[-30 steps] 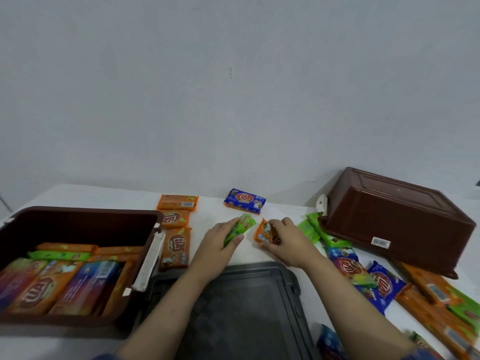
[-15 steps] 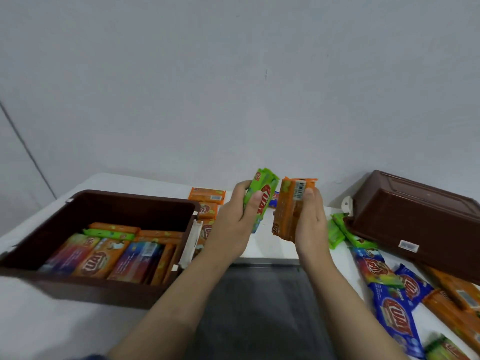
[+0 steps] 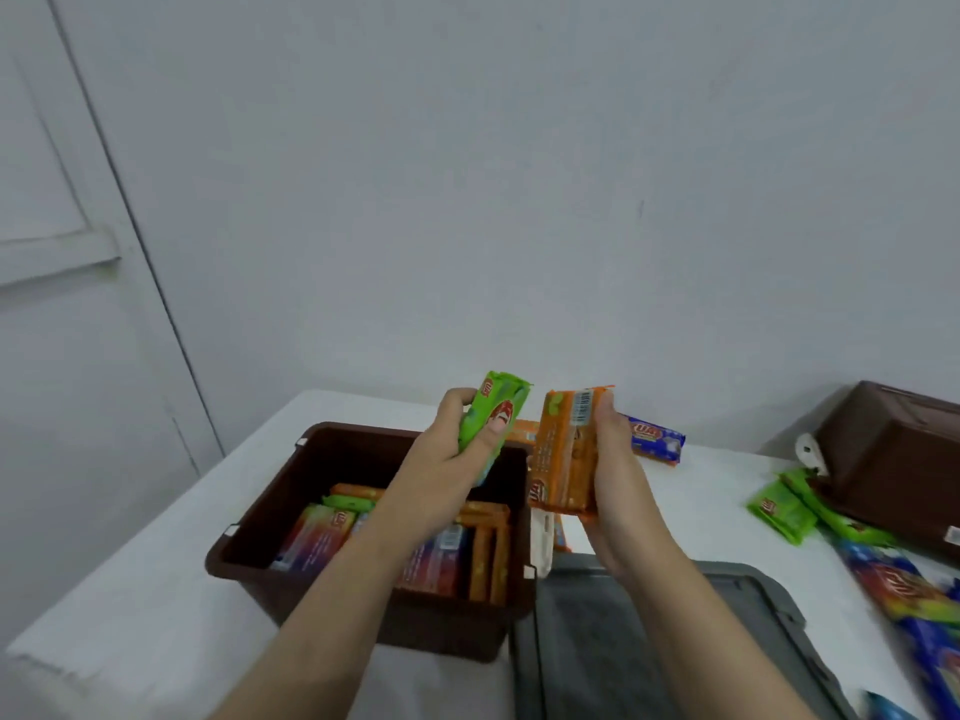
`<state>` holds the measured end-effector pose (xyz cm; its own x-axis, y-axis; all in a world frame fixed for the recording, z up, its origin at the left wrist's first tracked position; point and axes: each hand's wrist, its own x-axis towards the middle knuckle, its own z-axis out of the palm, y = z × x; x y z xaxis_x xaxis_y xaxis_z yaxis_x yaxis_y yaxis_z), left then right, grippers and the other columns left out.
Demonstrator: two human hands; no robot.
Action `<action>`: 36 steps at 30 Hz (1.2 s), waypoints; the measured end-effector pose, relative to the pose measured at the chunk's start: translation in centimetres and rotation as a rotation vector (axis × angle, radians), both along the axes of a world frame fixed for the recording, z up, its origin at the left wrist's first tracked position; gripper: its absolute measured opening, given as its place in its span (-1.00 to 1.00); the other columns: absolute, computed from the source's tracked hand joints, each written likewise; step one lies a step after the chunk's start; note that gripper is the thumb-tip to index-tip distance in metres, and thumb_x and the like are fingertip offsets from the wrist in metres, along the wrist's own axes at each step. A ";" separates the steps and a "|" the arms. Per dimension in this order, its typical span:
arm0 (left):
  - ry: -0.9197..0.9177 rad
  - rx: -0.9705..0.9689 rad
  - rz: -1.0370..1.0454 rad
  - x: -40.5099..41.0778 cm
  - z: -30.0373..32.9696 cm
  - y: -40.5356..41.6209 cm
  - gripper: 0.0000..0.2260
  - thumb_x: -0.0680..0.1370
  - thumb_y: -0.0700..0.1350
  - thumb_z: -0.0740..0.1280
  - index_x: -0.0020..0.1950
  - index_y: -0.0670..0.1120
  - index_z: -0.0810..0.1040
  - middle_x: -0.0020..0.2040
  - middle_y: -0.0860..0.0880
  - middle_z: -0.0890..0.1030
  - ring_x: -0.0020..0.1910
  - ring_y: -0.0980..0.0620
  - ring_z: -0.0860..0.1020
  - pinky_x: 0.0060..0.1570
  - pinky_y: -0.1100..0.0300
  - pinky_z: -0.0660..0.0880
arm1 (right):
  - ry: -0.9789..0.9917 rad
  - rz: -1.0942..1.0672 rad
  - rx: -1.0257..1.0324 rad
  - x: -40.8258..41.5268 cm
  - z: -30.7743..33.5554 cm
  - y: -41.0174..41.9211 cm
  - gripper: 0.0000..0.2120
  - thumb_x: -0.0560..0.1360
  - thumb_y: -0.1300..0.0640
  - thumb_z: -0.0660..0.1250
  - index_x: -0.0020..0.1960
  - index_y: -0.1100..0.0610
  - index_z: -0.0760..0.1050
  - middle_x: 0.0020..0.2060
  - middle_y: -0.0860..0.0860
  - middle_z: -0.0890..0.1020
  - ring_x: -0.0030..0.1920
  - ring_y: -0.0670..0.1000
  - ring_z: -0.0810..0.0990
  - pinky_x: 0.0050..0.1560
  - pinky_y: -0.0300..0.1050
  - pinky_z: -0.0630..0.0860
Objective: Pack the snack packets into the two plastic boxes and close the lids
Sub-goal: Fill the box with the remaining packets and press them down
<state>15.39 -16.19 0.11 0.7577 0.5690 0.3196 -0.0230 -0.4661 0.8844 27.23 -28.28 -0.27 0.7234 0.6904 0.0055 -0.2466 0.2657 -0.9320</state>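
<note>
Green packet (image 3: 493,418) and orange packets (image 3: 566,454) gripped upright in raised hands.

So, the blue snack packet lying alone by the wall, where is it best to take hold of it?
The blue snack packet lies flat on the white table, long side across. Probably come from above and pinch its two long edges mid-length; nothing crowds it there.

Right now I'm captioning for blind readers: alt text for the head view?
Left hand grips a green packet, right hand an orange packet, above an open brown box partly filled with snacks on a white table.
</note>
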 end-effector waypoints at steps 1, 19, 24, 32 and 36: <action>0.027 0.013 -0.023 -0.8 0.2 1.3 -0.90 0.57 0.15 0.24 0.07 0.30 0.37 -0.08 0.16 0.62 -0.13 0.17 0.61 -0.19 0.30 0.56 | -0.017 0.038 -0.046 -0.6 0.2 0.7 -0.67 0.60 -0.14 0.19 0.26 0.01 0.32 0.08 0.10 0.63 0.02 0.08 0.69 -0.06 0.06 0.65; 0.383 0.510 0.090 -5.1 -5.0 14.2 -0.73 0.58 -0.13 0.28 0.29 -0.05 0.50 0.13 0.03 0.52 0.14 0.02 0.48 0.13 0.07 0.42 | -1.038 -0.055 -0.676 -2.4 -4.6 8.9 -0.65 0.52 0.28 0.25 0.20 -0.09 0.38 0.01 -0.14 0.51 -0.02 -0.11 0.44 -0.14 -0.25 0.34; 0.721 0.600 0.056 -4.4 -5.8 14.2 -0.68 0.57 -0.20 0.24 0.28 0.05 0.50 0.21 0.00 0.52 0.20 -0.06 0.48 0.17 -0.03 0.43 | -1.153 -0.047 -0.762 -2.3 -5.5 9.9 -0.64 0.49 0.33 0.28 0.20 0.00 0.50 0.14 -0.05 0.51 0.13 -0.02 0.47 0.05 -0.22 0.36; 0.671 0.489 0.090 -4.4 -6.7 14.8 -0.70 0.49 -0.35 0.24 0.05 0.02 0.49 0.14 0.00 0.52 0.12 -0.03 0.49 0.09 -0.04 0.49 | -1.267 0.015 -1.005 -2.4 -5.7 10.3 -0.63 0.57 0.23 0.25 0.33 -0.02 0.49 0.21 -0.01 0.53 0.26 0.06 0.42 0.24 0.05 0.46; 0.706 0.551 0.065 -3.9 -6.7 14.5 -0.70 0.55 -0.23 0.26 0.26 0.01 0.46 0.20 -0.03 0.50 0.20 -0.03 0.45 0.16 -0.01 0.45 | -1.288 0.004 -1.011 -2.3 -5.9 10.3 -0.63 0.57 0.23 0.25 0.34 -0.02 0.48 0.21 0.00 0.52 0.26 0.06 0.39 0.22 0.02 0.47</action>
<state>11.44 -1.65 -6.62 0.8527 0.5213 0.0320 0.4827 -0.8099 0.3333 24.90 -18.02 -6.16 0.5978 0.7895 0.1391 0.7860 -0.5431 -0.2952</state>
